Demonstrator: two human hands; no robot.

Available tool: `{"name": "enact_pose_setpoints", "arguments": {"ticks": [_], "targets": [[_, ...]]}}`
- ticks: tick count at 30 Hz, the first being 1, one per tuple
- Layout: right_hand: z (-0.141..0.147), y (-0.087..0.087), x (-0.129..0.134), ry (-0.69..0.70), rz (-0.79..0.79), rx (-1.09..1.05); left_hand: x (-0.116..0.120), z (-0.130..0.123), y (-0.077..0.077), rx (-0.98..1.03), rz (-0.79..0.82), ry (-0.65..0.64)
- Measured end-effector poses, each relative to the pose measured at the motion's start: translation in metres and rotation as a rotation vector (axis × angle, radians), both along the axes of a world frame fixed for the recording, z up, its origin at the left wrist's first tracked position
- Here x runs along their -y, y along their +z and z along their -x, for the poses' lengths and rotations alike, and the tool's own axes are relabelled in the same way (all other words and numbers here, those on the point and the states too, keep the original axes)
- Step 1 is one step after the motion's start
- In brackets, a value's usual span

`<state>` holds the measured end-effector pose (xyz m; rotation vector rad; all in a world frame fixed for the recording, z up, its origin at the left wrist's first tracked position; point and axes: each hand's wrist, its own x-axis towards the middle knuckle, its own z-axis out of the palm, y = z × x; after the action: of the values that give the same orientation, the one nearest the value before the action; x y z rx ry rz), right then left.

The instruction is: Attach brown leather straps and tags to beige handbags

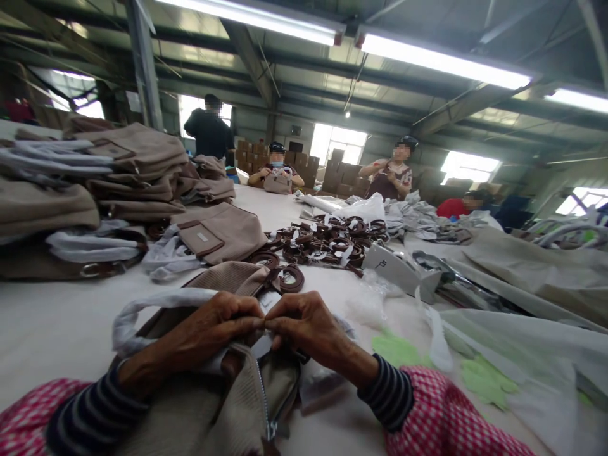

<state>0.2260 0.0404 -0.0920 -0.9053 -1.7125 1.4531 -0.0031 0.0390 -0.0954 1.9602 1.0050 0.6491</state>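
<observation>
L hand [213,326] & R hand [308,326] pinched tip-to-tip over unzipped taupe handbag [235,411], on table [42,329]; can't tell what's between! Fine fingertip work, prob.; next move needs steady pinch.

Parts hidden, cropped or unreadable.
The left hand [209,329] is partly covering the handle [124,324]; the bottom edge is cutting off the near bag [183,405]; a farther bag's [235,227] label [202,237] is appearing too small for reading.
</observation>
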Motion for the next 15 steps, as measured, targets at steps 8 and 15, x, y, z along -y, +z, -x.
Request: {"name": "enact_pose_setpoints", "arguments": {"ticks": [8, 15], "targets": [[0.004, -0.011, 0.0, -0.049, -0.057, -0.06, 0.002, -0.002, 0.002, 0.051, 0.002, 0.043], [0.01, -0.03, 0.0, -0.126, -0.217, -0.07, -0.001, 0.0, 0.004, 0.146, 0.182, 0.013]]}}
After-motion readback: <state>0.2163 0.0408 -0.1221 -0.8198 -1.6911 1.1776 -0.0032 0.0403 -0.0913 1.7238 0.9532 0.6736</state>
